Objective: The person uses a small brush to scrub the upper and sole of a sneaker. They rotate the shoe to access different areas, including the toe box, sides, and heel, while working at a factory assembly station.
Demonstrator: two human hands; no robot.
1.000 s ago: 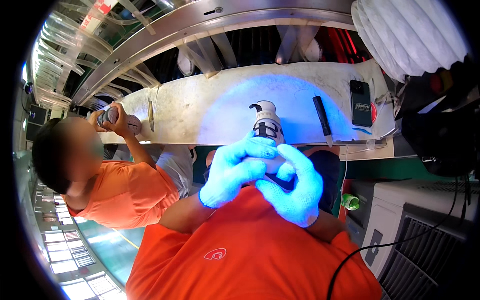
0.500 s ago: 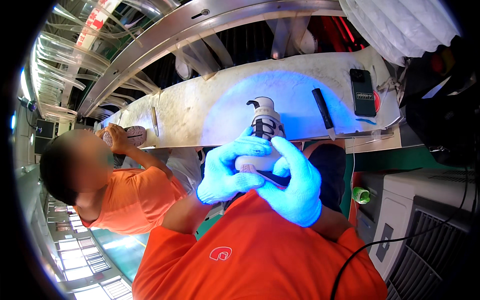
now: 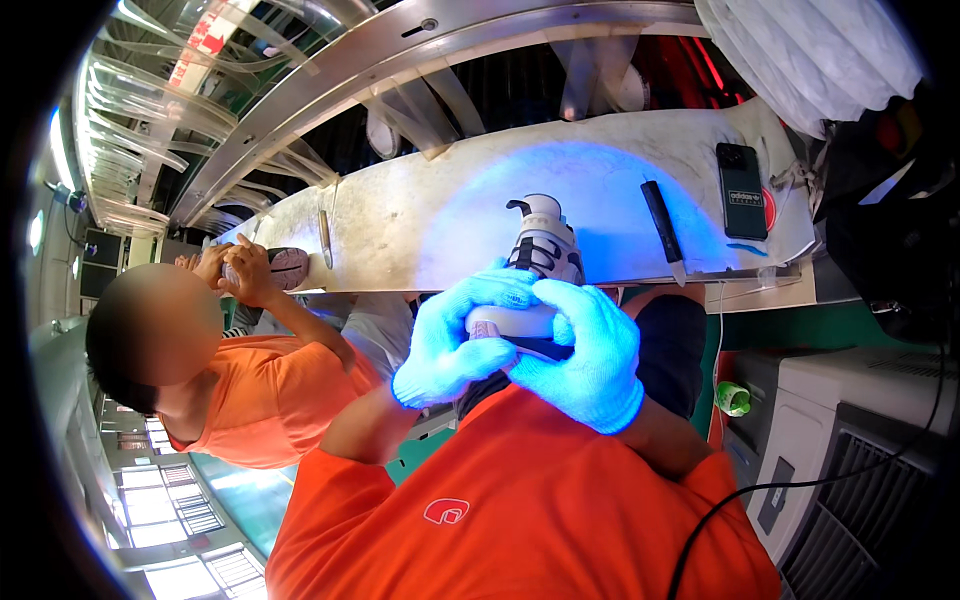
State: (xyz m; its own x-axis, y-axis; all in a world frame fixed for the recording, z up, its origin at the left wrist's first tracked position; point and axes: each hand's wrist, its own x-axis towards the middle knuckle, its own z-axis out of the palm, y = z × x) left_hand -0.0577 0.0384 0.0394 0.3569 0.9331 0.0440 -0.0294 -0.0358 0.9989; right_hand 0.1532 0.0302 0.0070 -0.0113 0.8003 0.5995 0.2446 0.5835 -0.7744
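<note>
A white sneaker [image 3: 545, 250] with dark lace loops and trim is held between my two gloved hands, its toe toward my body and its heel end over the table edge. My left hand [image 3: 450, 335] is closed around the left side of the toe, fingers over the upper and thumb low near the sole. On the other side my right hand [image 3: 590, 360] is closed on the toe, its fingertips close to those of my left hand. Both gloves glow pale blue under the light. Part of the shoe's front lies hidden behind the gloves.
A dark-handled knife [image 3: 662, 225] and a phone [image 3: 741, 190] lie on the white-covered table [image 3: 400, 220]. Another knife [image 3: 325, 238] lies further left. At left a co-worker [image 3: 270, 390] holds a shoe [image 3: 288, 268]. A grey machine [image 3: 800, 440] and black cable [image 3: 780, 486] are right.
My right hand's fingers have curled down on the shoe's toe and shifted slightly. The view has moved a little, and the co-worker's hands have changed position on their shoe.
</note>
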